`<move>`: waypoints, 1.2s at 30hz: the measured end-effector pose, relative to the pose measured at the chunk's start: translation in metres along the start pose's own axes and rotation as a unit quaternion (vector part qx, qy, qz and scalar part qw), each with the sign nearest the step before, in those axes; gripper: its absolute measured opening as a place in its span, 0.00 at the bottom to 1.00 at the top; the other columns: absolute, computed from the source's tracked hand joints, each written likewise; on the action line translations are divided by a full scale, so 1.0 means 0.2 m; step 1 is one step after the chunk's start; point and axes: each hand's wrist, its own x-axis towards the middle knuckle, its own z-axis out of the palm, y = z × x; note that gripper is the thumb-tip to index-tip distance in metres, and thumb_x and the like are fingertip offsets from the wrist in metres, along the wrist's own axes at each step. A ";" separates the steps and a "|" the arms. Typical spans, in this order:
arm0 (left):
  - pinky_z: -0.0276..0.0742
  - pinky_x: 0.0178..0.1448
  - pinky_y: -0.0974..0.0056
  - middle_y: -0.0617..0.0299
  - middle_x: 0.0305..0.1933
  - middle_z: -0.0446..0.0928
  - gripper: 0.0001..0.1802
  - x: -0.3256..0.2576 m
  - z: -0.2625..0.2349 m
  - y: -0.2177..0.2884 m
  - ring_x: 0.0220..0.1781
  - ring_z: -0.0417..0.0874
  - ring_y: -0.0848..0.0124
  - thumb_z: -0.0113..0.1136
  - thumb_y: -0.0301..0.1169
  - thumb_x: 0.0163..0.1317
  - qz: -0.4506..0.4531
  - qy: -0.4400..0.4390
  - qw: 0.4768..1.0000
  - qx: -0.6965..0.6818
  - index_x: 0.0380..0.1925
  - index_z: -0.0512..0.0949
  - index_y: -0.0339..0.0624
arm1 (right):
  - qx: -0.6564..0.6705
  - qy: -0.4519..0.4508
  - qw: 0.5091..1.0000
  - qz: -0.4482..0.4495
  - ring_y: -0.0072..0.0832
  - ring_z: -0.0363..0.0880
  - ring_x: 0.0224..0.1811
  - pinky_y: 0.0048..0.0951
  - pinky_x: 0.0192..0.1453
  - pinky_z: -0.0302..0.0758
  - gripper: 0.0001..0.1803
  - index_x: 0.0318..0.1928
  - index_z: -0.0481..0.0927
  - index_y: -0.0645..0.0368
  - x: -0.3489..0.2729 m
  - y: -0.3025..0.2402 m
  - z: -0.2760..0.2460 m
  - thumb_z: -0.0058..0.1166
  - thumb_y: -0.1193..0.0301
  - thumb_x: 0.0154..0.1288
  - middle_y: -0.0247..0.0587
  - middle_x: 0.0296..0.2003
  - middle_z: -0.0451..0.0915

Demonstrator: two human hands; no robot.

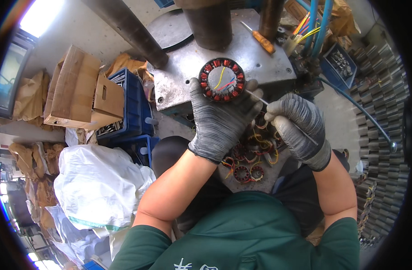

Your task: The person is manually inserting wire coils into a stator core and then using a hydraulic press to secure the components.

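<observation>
My left hand [221,128], in a grey knit work glove, is closed round the near rim of a motor stator [205,76]. The stator is a dark ring with copper-red windings, tilted to face me at the front edge of a metal press bed [174,85]. Yellow, red and blue lead wires [221,78] show in its opening. My right hand [300,128], gloved alike, pinches a thin metal rod [256,96]. The rod's far tip points at the stator's lower right rim; I cannot tell whether they touch. Part of the rod is hidden by my right fingers.
Several wound stators [242,173] lie below my hands. An orange-handled screwdriver [262,41] rests on the bed, between thick steel columns [210,27]. Blue crates [136,103], cardboard boxes [73,85] and a white sack [98,184] stand left. Stacked metal cores [381,135] line the right.
</observation>
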 end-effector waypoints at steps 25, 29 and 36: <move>0.74 0.67 0.45 0.45 0.59 0.76 0.52 -0.03 0.01 0.01 0.61 0.77 0.47 0.38 0.79 0.63 -0.004 -0.039 0.999 -0.018 0.62 0.75 0.42 | 0.072 -0.009 0.997 0.038 0.35 0.86 0.33 0.34 0.41 0.83 0.09 0.45 0.83 0.64 0.01 -0.04 -0.02 0.56 0.80 0.64 0.44 0.34 0.85; 0.74 0.68 0.45 0.46 0.59 0.76 0.53 -0.01 -0.05 0.03 0.61 0.77 0.48 0.38 0.81 0.62 -0.020 -0.107 0.994 -0.017 0.61 0.74 0.42 | 0.223 0.089 0.965 0.108 0.26 0.83 0.35 0.29 0.45 0.82 0.09 0.47 0.83 0.62 -0.03 -0.04 -0.03 0.54 0.77 0.71 0.43 0.38 0.85; 0.74 0.69 0.46 0.47 0.59 0.75 0.53 -0.02 -0.04 0.04 0.60 0.78 0.49 0.38 0.81 0.62 -0.015 -0.087 0.996 -0.003 0.62 0.73 0.41 | 0.076 0.083 0.974 0.196 0.20 0.79 0.41 0.27 0.47 0.78 0.09 0.52 0.81 0.63 -0.02 0.20 0.00 0.51 0.78 0.76 0.36 0.39 0.83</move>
